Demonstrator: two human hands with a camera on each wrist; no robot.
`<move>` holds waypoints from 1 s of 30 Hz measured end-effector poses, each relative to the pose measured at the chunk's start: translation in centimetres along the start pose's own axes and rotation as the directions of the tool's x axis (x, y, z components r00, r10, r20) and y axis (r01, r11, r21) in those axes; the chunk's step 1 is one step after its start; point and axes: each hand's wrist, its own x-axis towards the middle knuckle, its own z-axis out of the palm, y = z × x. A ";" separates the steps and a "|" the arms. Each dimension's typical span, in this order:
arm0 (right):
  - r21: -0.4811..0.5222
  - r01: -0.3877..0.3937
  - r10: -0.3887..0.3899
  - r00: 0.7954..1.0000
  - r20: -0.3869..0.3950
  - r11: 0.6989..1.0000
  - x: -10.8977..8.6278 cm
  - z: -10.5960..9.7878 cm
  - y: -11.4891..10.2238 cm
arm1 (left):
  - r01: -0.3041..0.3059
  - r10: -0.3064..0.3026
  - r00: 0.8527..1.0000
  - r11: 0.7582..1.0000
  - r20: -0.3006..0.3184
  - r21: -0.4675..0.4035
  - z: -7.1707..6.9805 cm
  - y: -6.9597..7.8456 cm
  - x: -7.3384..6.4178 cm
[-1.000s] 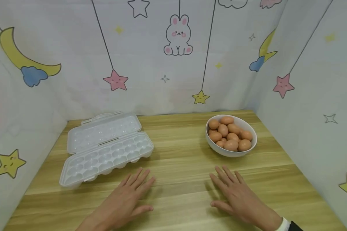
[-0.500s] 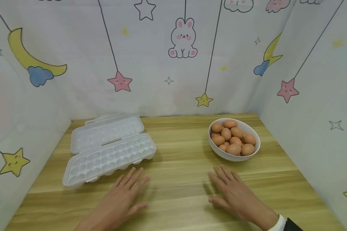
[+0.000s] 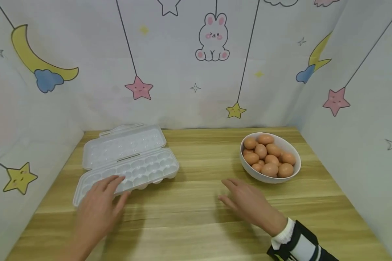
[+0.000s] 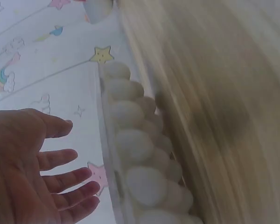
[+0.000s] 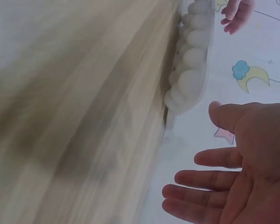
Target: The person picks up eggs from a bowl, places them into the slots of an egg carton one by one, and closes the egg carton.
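Note:
A clear plastic egg carton lies unfolded at the left of the table, its cups facing up and its lid laid back behind. Over the carton's front left part hovers my left hand, fingers loosely spread and holding nothing; it hides some of the cups. In the left wrist view the rounded undersides of the cups show beside the palm. My right hand, also holding nothing, is above the table in front of a white bowl heaped with brown eggs. Its fingers are relaxed, thumb apart, in the right wrist view.
The wood-grain table is bordered at the back and both sides by a white curtain printed with stars, moons and a rabbit. The bowl stands near the table's back right corner.
My left hand has moved left and forward, from in front of the carton to over it. The right hand has shifted slightly left and forward, its fingers turned more leftward. The head view has shifted a little.

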 end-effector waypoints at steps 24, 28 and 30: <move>0.310 -0.137 0.071 0.974 0.217 0.941 13.3 1.4 -3.1 | 0.669 -0.568 0.638 0.743 0.520 -0.010 -2.9 -12.7 2.4; 0.331 -0.159 0.085 0.970 0.228 0.930 14.5 2.1 -3.5 | 0.719 -0.570 0.584 0.693 0.578 -0.044 -2.5 -13.6 2.3; 0.342 -0.167 0.091 0.970 0.227 0.925 15.0 2.3 -3.9 | 0.740 -0.560 0.563 0.669 0.608 -0.069 -2.3 -14.1 2.2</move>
